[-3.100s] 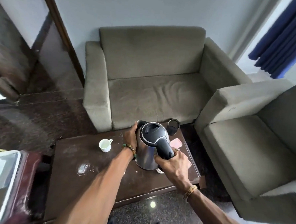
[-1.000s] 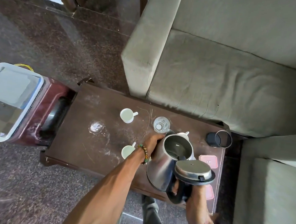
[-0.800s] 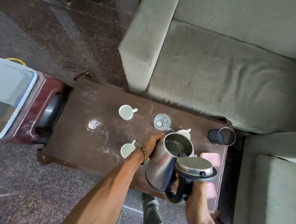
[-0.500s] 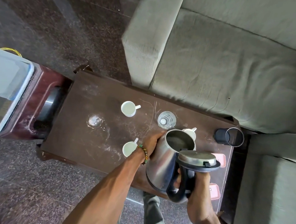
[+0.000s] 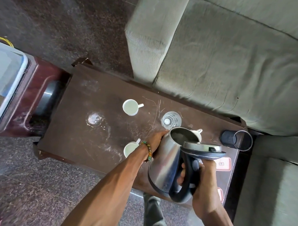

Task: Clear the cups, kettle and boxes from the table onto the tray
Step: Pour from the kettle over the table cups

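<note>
Both hands are holding the kettle (image 5: 166, 158): my right hand (image 5: 205, 185) is gripping its handle (image 5: 184, 177), my left hand (image 5: 158, 139) is pressing straight-fingered against its side. Its lid (image 5: 203, 150) is standing open.

No legible text (box (image 5: 226, 167) label blurred)
</note>
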A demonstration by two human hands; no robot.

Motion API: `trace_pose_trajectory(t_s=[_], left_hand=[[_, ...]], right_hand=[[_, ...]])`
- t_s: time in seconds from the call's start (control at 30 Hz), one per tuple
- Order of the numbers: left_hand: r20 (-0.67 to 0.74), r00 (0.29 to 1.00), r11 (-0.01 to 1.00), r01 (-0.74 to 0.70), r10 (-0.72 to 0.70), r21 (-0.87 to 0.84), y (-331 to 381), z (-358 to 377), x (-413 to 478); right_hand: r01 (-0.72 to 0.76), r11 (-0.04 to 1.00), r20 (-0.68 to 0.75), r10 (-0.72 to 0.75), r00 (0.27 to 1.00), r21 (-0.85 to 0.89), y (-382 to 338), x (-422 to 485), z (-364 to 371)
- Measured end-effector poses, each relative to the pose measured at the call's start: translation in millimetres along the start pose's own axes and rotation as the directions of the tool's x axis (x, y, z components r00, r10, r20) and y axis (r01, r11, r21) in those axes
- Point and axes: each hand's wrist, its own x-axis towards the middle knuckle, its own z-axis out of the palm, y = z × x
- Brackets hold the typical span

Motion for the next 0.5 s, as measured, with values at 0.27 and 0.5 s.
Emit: trace_pose_trajectory(t_s=[0.27,0.5], left_hand=[[0.038,0.998,0.997,0.045,-0.047,0.057,3,1,8],[0.048,0.995,0.995,0.086,-0.089,0.058,-1,-1,13]], right_hand=[[-0.089,0.99,-0.006,0.09,0.996,0.11,-13,8,10],[-0.119,0.98,-0.018,0.123,0.992,0.16,-17,11,13]])
